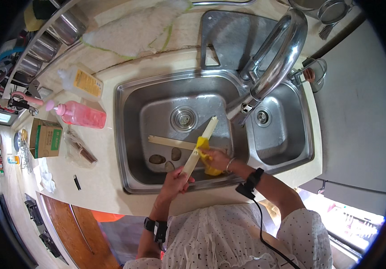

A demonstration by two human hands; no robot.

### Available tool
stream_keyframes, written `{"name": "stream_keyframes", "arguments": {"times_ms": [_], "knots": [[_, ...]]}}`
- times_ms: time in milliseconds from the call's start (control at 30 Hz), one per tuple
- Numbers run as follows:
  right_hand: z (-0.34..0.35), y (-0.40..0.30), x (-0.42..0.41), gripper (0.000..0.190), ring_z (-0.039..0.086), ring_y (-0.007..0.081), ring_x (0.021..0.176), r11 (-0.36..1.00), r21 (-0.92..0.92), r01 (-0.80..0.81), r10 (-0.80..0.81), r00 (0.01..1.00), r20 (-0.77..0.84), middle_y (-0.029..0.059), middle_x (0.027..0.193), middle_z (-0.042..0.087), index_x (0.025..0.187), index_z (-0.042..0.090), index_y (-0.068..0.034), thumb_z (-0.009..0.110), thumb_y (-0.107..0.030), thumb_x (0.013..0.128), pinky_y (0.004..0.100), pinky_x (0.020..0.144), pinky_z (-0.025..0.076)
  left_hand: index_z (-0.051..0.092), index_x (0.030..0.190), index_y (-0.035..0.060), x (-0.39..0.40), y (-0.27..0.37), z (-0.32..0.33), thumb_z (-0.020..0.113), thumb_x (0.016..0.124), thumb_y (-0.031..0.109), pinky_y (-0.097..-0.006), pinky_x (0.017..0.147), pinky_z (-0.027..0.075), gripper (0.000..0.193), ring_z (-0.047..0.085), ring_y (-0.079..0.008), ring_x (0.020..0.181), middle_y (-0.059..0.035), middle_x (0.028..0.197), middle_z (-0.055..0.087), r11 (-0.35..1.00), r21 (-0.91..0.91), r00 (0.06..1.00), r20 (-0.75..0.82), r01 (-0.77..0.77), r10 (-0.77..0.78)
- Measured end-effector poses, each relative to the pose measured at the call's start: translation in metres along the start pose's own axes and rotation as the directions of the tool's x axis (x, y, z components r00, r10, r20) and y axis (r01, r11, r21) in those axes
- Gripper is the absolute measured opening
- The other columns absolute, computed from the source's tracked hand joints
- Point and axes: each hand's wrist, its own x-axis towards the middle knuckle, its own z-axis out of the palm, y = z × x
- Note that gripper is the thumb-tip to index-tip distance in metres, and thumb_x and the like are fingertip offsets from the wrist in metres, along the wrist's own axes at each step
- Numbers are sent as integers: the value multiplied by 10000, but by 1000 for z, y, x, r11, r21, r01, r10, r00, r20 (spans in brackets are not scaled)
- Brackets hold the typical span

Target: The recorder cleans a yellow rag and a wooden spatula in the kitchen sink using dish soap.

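My left hand (175,183) grips the near end of a long, pale flat strip (191,162) that slants up over the larger basin of a stainless steel sink (152,90). Around the strip's middle, my right hand (217,159) presses a yellow cloth (203,144); part of the cloth hangs down below the fingers. A second pale strip (171,141) lies in the basin, passing beneath the held one. Near it on the basin floor rest several dark oval objects, perhaps potatoes (157,159). The strips' material cannot be told.
A chrome faucet (277,72) arches over the divider beside the smaller basin (279,134). Left of the sink stand a pink pump bottle (84,115), a clear bottle with a yellow label (87,84) and a cardboard box (49,138). A grey board (230,37) leans behind the sink.
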Motion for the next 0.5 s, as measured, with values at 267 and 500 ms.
{"name": "stream_keyframes", "arguments": {"times_ms": [267,500], "knots": [[14,6,-7,423,600,304,881,947,255,193,-149,972,-180,183,957,615,1172,527,-80,545,-122,752,334,794,458,499,1174,25,1,-1,4,484,864,172,-185,414,352,344,413,-26,505,-48,780,586,997,-73,999,31,17,-15],[25,-16,-18,345,584,348,867,963,227,145,-41,913,-406,205,960,594,1078,553,-34,560,-150,754,371,767,459,490,1159,11,9,7,19,493,859,146,-183,402,342,329,419,-30,499,-61,791,581,986,-151,997,24,76,-73]]}}
